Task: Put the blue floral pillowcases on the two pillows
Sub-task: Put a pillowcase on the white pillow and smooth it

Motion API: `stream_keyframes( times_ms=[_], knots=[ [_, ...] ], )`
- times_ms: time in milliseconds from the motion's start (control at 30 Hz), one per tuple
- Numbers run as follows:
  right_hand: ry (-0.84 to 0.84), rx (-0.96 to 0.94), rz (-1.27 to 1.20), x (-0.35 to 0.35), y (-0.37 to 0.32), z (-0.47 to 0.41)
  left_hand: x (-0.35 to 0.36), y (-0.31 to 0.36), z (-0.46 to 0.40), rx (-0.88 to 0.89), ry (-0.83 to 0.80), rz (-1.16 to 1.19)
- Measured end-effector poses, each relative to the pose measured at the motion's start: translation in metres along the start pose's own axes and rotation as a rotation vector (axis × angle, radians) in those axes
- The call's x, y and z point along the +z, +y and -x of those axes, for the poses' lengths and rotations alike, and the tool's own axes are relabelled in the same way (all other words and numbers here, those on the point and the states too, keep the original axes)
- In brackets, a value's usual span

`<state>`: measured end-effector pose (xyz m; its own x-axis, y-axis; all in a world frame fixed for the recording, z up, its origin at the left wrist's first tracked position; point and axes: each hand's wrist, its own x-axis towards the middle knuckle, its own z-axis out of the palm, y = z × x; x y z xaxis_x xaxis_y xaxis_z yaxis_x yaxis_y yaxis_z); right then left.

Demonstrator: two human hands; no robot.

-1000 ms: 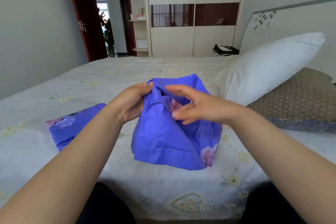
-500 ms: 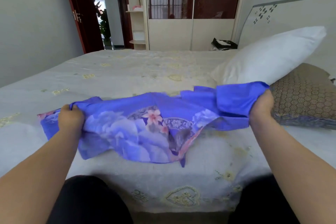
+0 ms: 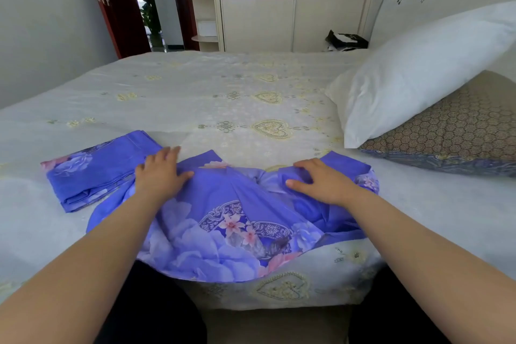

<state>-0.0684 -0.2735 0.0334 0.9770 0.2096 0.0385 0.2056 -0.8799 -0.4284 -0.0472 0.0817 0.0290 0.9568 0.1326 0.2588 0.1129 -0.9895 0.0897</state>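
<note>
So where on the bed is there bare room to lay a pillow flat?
Free: the cream embroidered bedspread beyond the spread blue floral pillowcase, left of the white pillow. Crowded: the near edge, with the folded blue pillowcase and both hands.

text: none legible | labels: none | brands: none | numbers: none | signs: none | black item [image 3: 347,39] by the wardrobe [image 3: 257,22]: pale patch on it, too small to make out
</note>
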Motion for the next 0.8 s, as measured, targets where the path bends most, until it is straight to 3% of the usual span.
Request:
stream_keyframes(
  times_ms=[67, 133, 167, 233, 333, 367, 433, 533, 633, 700, 733, 800],
  knots=[
    [-0.107, -0.008, 0.173, 0.008, -0.008, -0.005, 0.006, 0.009, -0.002, 0.067, -0.255, -0.156],
    [-0.17, 0.008, 0.339, 0.012, -0.008, -0.012, 0.011, 0.012, -0.003, 0.081, -0.351, -0.211],
    [-0.163, 0.039, 0.324, 0.011, -0.006, -0.014, 0.011, 0.012, -0.004, 0.081, -0.299, -0.215],
    [-0.029, 0.11, 0.154, 0.002, -0.006, -0.019, 0.008, 0.008, -0.008, 0.071, -0.045, -0.148],
    [0.478, 0.12, -0.11, -0.025, -0.013, -0.022, -0.022, 0.001, -0.02, -0.012, 0.366, 0.165],
    [0.584, 0.078, -0.197, -0.035, -0.018, -0.024, -0.037, -0.003, -0.028, -0.038, 0.428, 0.248],
    [0.638, 0.021, -0.231, -0.055, -0.025, -0.034, -0.067, -0.015, -0.048, -0.054, 0.468, 0.295],
    [0.576, 0.138, 0.126, -0.068, -0.029, -0.061, -0.096, -0.031, -0.082, -0.047, 0.344, 0.143],
    [0.475, 0.16, 0.482, -0.048, -0.037, -0.076, -0.072, -0.04, -0.099, -0.007, -0.037, -0.102],
    [0.308, -0.006, 0.369, -0.018, -0.052, -0.08, -0.037, -0.045, -0.098, -0.002, -0.232, -0.072],
    [0.133, -0.033, 0.222, -0.004, -0.062, -0.078, -0.019, -0.047, -0.093, -0.027, -0.28, -0.041],
    [-0.159, 0.066, -0.015, 0.016, -0.073, -0.075, 0.004, -0.054, -0.086, -0.12, -0.269, 0.024]
  ],
)
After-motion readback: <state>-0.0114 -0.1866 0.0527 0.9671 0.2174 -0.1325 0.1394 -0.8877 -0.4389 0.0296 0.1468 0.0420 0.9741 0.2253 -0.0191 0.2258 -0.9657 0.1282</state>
